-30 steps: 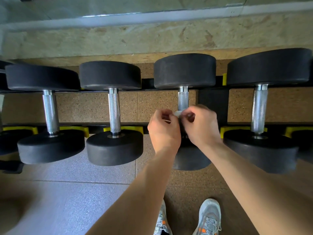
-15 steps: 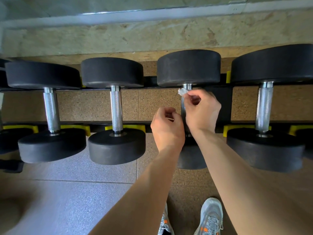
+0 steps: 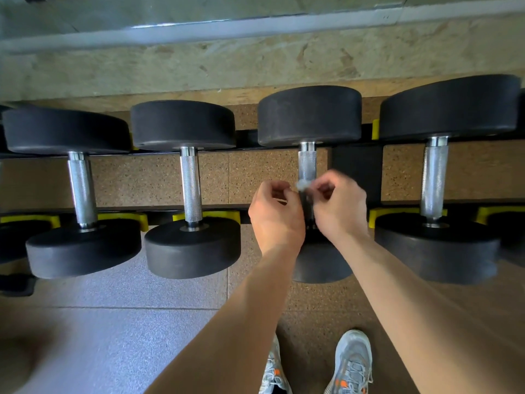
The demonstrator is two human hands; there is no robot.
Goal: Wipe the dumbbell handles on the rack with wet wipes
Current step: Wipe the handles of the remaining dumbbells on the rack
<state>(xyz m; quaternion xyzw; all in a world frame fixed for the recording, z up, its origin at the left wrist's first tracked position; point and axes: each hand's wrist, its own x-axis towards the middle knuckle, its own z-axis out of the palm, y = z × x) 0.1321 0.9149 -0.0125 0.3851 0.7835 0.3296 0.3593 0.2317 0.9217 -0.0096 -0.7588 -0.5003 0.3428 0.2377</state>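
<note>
1. Four black dumbbells lie side by side on a rack (image 3: 159, 207), each with one weight at the far side and one at the near side, and a silver handle running between them.
2. The dumbbell being worked on (image 3: 309, 118) is third from the left. The far part of its handle (image 3: 306, 163) is bare; the near part is hidden behind the hands.
3. A small white wipe (image 3: 302, 184), bunched up and blurred, sits against the handle about halfway along it.
4. The right hand (image 3: 341, 209) is on the right side of the handle. Its fingers (image 3: 322, 184) are curled narrow, with thumb and forefinger pinching the wipe.
5. The left hand (image 3: 277, 214) is just left of the handle, close to the right hand but apart from it. Its fingers (image 3: 279, 189) are curled in tight, and I cannot tell whether they hold an end of the wipe or nothing.
6. The other dumbbells are untouched: one at the far left (image 3: 68, 129), one just left of the hands (image 3: 183, 123), and a larger one to the right (image 3: 451, 106).
7. Yellow cradles (image 3: 221, 214) show on the rack's near rail, beside the near weights.
8. Below the rack the floor (image 3: 127, 322) is grey on the left and speckled brown on the right, where a pair of grey shoes (image 3: 352, 362) with orange marks stands.
</note>
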